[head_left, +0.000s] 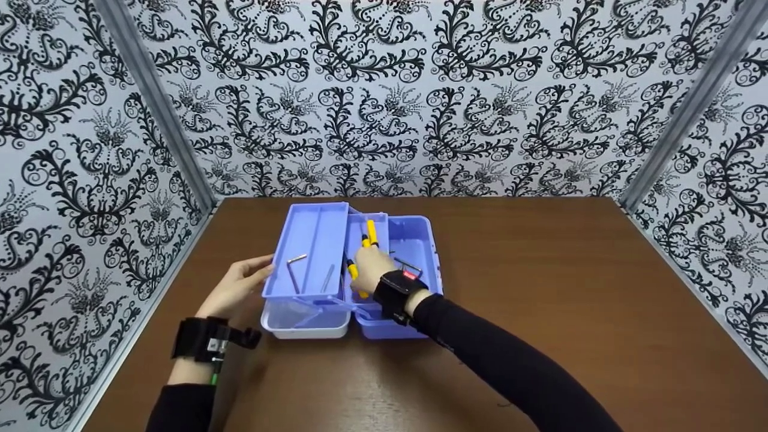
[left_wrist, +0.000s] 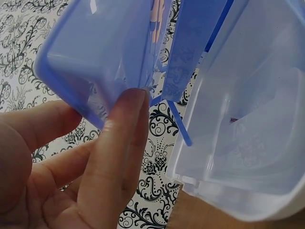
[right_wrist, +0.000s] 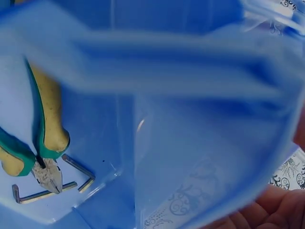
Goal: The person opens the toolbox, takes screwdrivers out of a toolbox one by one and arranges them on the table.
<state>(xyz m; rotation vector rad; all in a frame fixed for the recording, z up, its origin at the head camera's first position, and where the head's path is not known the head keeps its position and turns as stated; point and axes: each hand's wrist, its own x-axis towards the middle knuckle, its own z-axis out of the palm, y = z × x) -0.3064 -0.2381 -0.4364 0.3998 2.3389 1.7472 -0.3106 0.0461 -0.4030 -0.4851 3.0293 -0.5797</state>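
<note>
My left hand [head_left: 235,288] holds the upper tray [head_left: 305,234] of a lilac-blue toolbox by its left edge, thumb and fingers [left_wrist: 125,119] on either side of the corner. Two hex keys [head_left: 293,277] lie in that tray. My right hand [head_left: 373,269] reaches down into the lower middle tray [head_left: 379,221], among yellow-and-black handled tools [head_left: 371,230]. Its fingertips are hidden in the head view. In the right wrist view, the hand [right_wrist: 267,210] shows only partly, behind the translucent blue tray wall, so its grasp cannot be made out.
Pliers [right_wrist: 50,114] with yellow-green handles and hex keys [right_wrist: 78,171] lie in the blue toolbox. A translucent white lid section [head_left: 306,327] sits below the upper tray. All stand on a brown table [head_left: 540,288] before patterned walls [head_left: 384,108].
</note>
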